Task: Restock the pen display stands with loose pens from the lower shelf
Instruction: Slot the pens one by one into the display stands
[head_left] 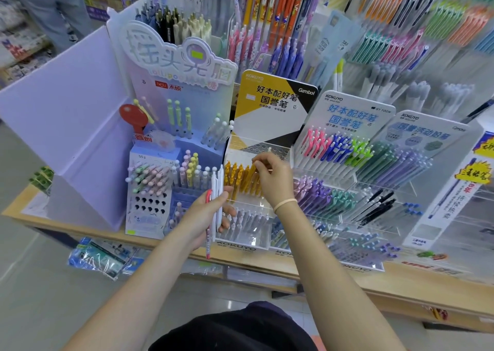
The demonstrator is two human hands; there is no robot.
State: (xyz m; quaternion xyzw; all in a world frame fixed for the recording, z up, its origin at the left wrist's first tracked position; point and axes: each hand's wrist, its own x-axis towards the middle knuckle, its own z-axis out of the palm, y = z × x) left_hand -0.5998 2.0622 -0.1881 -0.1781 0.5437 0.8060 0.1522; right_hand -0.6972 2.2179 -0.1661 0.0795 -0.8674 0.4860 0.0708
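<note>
Stationery shop: I am standing at counter [401, 288], restocking clear stand [263, 147] under yellow card. My left hand [205, 214] is gripping spare pens [217, 193], white ones plus red-clip one, upright and close, feeding supply within reach. My right hand [271, 175], fingertips pinched, is apparently seating mustard pen [252, 175] into its row; held pen itself unclear.

You've got a pale wood counter [417, 294] running across the lower frame, shiny grey tile floor [40, 297] lower left, more stocked shelves [18, 43] blurry in the upper left.
</note>
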